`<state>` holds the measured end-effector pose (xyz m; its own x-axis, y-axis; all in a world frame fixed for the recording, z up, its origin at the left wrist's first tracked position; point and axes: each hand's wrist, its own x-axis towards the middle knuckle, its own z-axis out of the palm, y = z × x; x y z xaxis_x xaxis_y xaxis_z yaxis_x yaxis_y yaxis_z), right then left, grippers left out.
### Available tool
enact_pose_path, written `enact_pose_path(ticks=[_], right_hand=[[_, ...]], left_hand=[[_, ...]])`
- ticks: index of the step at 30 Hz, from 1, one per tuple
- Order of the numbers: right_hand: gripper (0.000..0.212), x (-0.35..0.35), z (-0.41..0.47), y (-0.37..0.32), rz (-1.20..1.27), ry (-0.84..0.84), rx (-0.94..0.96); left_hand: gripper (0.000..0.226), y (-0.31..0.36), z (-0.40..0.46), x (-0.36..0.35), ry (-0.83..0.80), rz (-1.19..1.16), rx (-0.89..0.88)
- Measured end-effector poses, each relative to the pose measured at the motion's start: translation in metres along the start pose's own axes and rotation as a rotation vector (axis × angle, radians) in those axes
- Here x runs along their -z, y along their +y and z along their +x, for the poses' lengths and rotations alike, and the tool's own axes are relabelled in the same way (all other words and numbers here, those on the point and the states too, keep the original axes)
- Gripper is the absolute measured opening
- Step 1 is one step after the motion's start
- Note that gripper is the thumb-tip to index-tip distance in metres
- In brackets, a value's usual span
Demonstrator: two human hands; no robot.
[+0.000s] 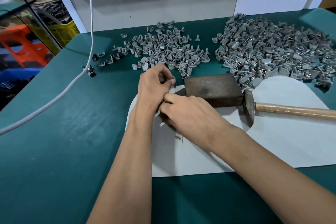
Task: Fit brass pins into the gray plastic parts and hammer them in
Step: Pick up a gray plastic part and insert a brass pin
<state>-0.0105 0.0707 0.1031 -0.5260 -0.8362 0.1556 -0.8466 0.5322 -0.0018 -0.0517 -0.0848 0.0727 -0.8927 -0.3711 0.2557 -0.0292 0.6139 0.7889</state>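
A white cable (72, 82) crosses the green table (54, 142), left.

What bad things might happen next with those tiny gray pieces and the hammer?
The left hand pinches a small gray plastic part near the dark metal block; it might slip. The loose brass pin on the white sheet may roll away. Later, the wooden-handled hammer might strike fingers.

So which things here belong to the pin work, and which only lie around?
For the job:
- left hand, pinching a gray part
- right hand
- brass pin on the white sheet
- piles of gray parts
- metal block
- hammer

Lying about:
- white cable
- orange stool
- yellow crate
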Motion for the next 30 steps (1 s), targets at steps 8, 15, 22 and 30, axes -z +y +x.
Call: enact_pose_path(ticks=[8, 15, 22, 30], right_hand=[[0.025, 0.01, -0.011, 0.005, 0.004, -0.05, 0.057], [0.005, 0.022, -0.024, 0.039, 0.441, 0.071, -0.003], [0.007, 0.02, -0.04, 0.073, 0.586, 0.455, -0.116], [0.009, 0.012, -0.045, 0.079, 0.754, 0.611, -0.284]], left_hand=[[0.025, 0.004, -0.004, -0.002, 0.071, -0.078, -0.032], [0.015, 0.018, -0.007, -0.005, 0.02, -0.15, -0.058], [0.018, 0.022, -0.007, -0.01, 0.104, -0.288, 0.024], [0.024, 0.023, -0.01, -0.012, 0.08, -0.284, -0.025]])
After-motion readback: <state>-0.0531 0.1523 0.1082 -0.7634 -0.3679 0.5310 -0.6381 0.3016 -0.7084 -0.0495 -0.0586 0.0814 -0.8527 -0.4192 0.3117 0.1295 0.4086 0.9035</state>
